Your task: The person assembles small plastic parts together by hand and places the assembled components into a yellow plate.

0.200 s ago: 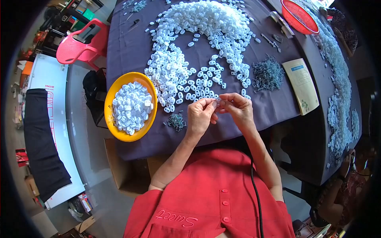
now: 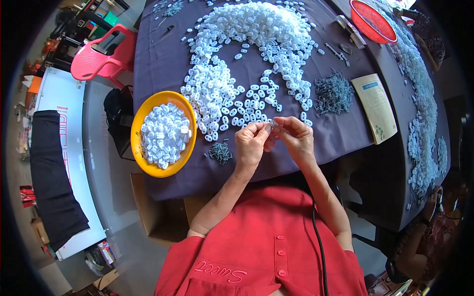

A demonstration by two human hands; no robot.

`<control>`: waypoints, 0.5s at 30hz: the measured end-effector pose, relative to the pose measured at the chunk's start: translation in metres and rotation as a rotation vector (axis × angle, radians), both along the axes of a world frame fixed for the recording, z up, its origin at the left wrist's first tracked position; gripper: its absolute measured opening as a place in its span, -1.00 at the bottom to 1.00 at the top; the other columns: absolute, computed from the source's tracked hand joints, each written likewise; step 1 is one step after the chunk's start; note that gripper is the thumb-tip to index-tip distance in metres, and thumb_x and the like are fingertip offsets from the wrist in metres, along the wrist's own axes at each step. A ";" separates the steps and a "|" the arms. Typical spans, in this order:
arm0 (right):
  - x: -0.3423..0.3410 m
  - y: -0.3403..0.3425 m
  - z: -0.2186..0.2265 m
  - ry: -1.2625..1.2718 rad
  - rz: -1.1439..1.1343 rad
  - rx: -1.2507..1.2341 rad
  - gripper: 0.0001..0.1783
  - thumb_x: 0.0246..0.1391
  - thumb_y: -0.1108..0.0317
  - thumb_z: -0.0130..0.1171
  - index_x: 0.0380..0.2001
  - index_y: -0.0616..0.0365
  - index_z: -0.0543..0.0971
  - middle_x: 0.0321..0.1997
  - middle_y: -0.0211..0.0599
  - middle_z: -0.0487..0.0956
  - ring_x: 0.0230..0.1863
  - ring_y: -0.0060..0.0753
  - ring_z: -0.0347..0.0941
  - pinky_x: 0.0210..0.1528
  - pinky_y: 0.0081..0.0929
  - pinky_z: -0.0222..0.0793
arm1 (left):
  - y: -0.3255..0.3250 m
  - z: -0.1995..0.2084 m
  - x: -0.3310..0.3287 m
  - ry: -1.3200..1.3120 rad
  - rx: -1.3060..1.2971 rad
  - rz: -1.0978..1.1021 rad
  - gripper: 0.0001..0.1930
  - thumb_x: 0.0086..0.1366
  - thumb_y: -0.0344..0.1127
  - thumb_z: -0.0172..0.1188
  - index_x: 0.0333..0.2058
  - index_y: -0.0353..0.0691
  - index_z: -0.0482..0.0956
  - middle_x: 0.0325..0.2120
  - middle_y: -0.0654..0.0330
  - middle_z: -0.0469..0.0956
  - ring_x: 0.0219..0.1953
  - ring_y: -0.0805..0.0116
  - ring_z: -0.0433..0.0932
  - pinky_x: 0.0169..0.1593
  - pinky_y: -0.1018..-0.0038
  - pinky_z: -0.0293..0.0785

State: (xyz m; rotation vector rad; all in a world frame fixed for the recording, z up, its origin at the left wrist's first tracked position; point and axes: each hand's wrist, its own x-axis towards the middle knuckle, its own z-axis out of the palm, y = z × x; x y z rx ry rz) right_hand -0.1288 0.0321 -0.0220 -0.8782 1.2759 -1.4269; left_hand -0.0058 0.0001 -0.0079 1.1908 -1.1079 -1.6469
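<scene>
At the near edge of the table my left hand [image 2: 251,147] and my right hand [image 2: 297,140] meet, fingertips pinched together. Between them shows a bit of a small white plastic piece [image 2: 271,125], mostly covered by the fingers. My left hand is closed on it. My right thumb and fingers are closed at its other side; whether they also grip a screw is hidden. Just beyond lie loose white oval two-holed plastic pieces [image 2: 254,101]. A small heap of grey screws [image 2: 219,153] lies left of my left hand.
A yellow bowl [image 2: 137,148] of white pieces stands at the left. Farther off are a large white heap [image 2: 256,22], more screws [image 2: 334,92], a paper packet [image 2: 374,108] and a red basket [image 2: 373,22]. Another person [image 2: 434,232] sits at the right beside a second table.
My hands stay together at nearly the same place, with only slight finger movement. The whole view has shifted very slightly.
</scene>
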 end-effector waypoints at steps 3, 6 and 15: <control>0.001 0.002 -0.005 -0.021 -0.024 -0.081 -0.79 -0.05 0.58 0.16 -0.26 0.28 0.51 -0.35 -0.37 0.56 -0.33 -0.65 0.48 -0.29 -0.66 0.42 | -0.001 -0.001 -0.005 0.024 0.054 0.030 -0.86 0.20 -0.39 0.10 -0.36 -0.35 0.57 -0.59 0.26 0.55 -0.62 0.60 0.48 -0.60 0.68 0.36; -0.001 0.001 -0.005 0.118 -0.008 -0.145 -0.73 -0.10 0.62 0.17 -0.24 0.28 0.49 -0.32 -0.36 0.53 -0.29 -0.59 0.49 -0.26 -0.64 0.42 | -0.002 -0.007 -0.006 0.153 -0.018 0.059 -0.85 0.18 -0.38 0.13 -0.36 -0.34 0.59 -0.57 0.28 0.56 -0.56 0.63 0.48 -0.50 0.69 0.39; -0.004 0.002 0.011 0.654 -0.018 -0.342 -0.68 -0.24 0.67 0.19 -0.30 0.26 0.48 -0.36 -0.28 0.49 -0.38 -0.46 0.51 -0.32 -0.61 0.41 | 0.002 -0.010 -0.011 0.174 0.066 0.076 -0.87 0.16 -0.40 0.17 -0.39 -0.37 0.60 -0.54 0.30 0.55 -0.54 0.64 0.44 -0.41 0.70 0.39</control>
